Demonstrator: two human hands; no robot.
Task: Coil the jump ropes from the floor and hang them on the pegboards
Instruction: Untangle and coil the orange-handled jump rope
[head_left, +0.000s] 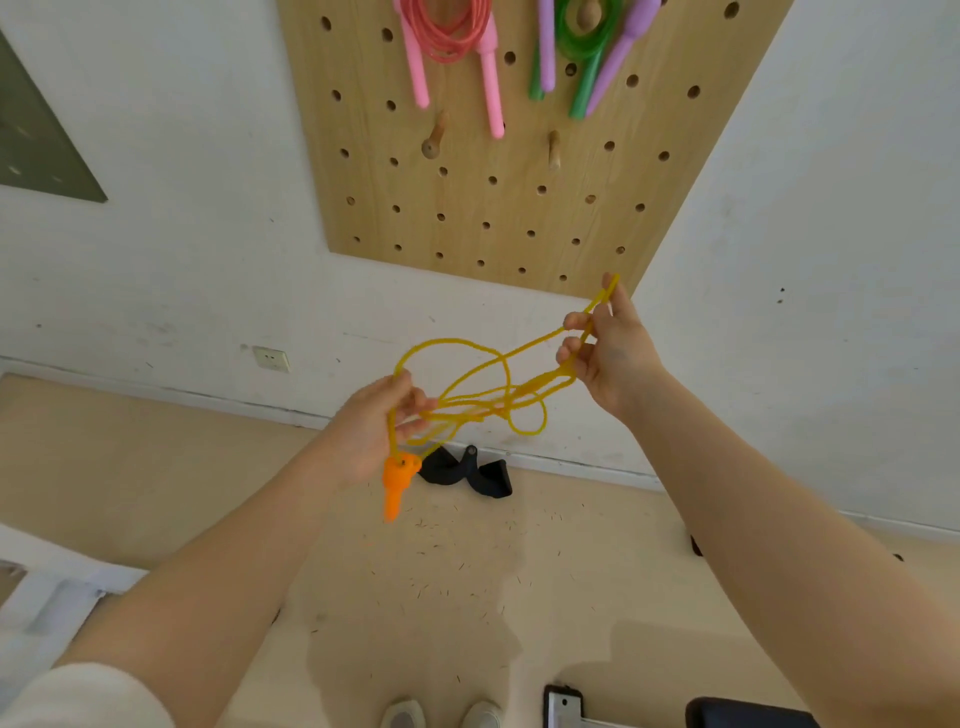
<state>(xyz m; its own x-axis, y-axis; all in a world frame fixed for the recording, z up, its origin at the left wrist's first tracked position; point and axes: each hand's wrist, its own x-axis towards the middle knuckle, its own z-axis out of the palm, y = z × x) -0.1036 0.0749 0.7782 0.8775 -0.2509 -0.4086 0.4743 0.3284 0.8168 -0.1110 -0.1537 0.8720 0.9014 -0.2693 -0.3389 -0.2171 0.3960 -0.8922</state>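
Item: yellow jump rope (467, 364), with orange handles (397, 480). Held off the floor, between both hands, in front of the wall below the pegboard (467, 208).

Grip, left hand (371, 431): fingers curled round several strands, the handles hanging just below the fist. Whether one handle or two hung there could not be told; they overlapped.

Grip, right hand (610, 353): thumb and fingers pinched a bundle of loop ends, a short bight standing above the fingertips, the remainder sagging back toward the left hand.

Between the grips: loose, uneven loops, some crossing; one hung lower than the rest, nearer the right hand.

Handling, judged: light, thin, limp cord with some spring, so loops were likely to slip apart or twist unless held together. The handles appeared to be the only rigid and weighty part, and would pull any coil downward. Best taken at the gathered loop tops for hanging, with the handle ends kept together in the other hand.

Above the grips: bare wooden pegs (434, 140), a pink rope (452, 41) and a green and purple rope (587, 47) already hung.

Below: a black strap (467, 473) on the floor.
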